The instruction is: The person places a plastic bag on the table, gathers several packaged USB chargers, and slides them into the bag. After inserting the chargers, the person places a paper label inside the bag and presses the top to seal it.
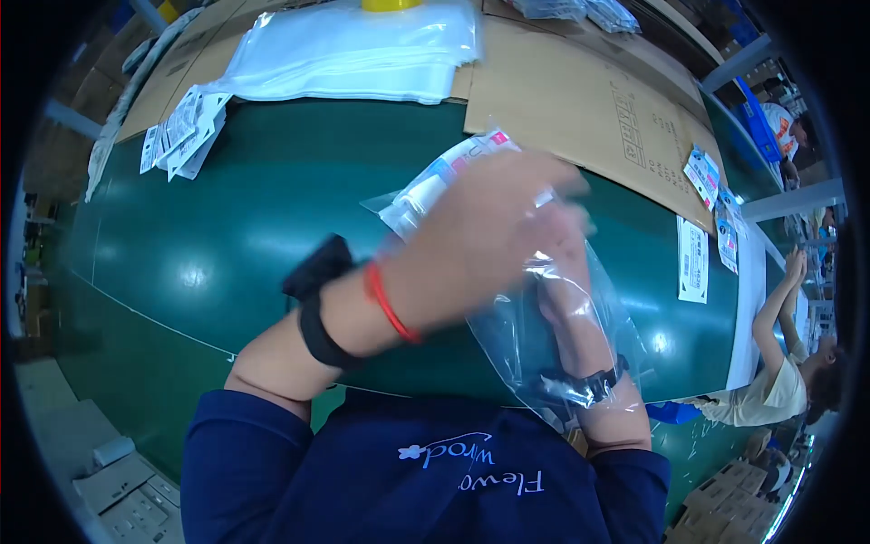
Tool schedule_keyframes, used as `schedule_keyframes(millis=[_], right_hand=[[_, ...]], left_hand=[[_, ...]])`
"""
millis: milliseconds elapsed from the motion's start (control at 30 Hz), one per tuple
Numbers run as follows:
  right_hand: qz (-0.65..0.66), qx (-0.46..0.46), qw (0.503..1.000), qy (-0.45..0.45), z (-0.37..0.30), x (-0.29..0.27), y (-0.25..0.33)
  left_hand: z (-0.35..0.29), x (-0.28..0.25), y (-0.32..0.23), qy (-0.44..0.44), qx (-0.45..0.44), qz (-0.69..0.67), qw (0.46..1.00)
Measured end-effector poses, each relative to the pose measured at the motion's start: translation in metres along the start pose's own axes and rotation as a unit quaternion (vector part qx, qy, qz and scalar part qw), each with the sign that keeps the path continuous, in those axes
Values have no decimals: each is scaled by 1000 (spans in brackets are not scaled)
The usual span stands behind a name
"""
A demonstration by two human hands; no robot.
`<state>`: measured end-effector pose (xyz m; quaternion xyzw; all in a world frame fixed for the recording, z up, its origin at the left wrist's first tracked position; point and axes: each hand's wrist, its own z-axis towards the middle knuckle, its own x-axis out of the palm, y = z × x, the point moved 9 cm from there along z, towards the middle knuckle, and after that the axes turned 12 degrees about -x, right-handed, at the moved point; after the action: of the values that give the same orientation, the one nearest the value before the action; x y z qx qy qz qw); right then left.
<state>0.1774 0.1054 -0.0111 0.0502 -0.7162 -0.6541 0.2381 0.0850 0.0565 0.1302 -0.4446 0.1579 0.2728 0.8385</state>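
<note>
My left hand (494,218) reaches across the green table and is smeared by motion, its fingers too blurred to read. Close against it, my right hand (560,238) has its fingers closed at the upper end of a clear plastic bag (517,340); the fingertips are partly hidden. The bag looks limp and drapes back over my right wrist and forearm. Behind my left hand lies a flat package (419,198), white with pink and purple print, in clear wrapping. My left hand covers part of it.
Clear plastic bags (353,54) lie stacked at the back, with a yellow roll (391,4) on them. White cards (188,136) are piled at the back left. Cardboard (580,109) covers the back right, with blue-white cards (703,177) and a white sheet (692,258) nearby. Another person (770,381) sits at far right.
</note>
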Motion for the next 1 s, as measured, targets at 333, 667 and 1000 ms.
schedule_keyframes(millis=[333, 667, 1000], right_hand=[[54, 15, 997, -47, 0, -15, 2], [-63, 30, 997, -11, 3, -32, 9], [-78, 126, 984, 101, -17, -12, 17]], left_hand=[[-20, 22, 126, 261, -369, -128, 883], [-18, 20, 146, 190, -429, -235, 851], [-21, 20, 153, 192, -425, -223, 856]])
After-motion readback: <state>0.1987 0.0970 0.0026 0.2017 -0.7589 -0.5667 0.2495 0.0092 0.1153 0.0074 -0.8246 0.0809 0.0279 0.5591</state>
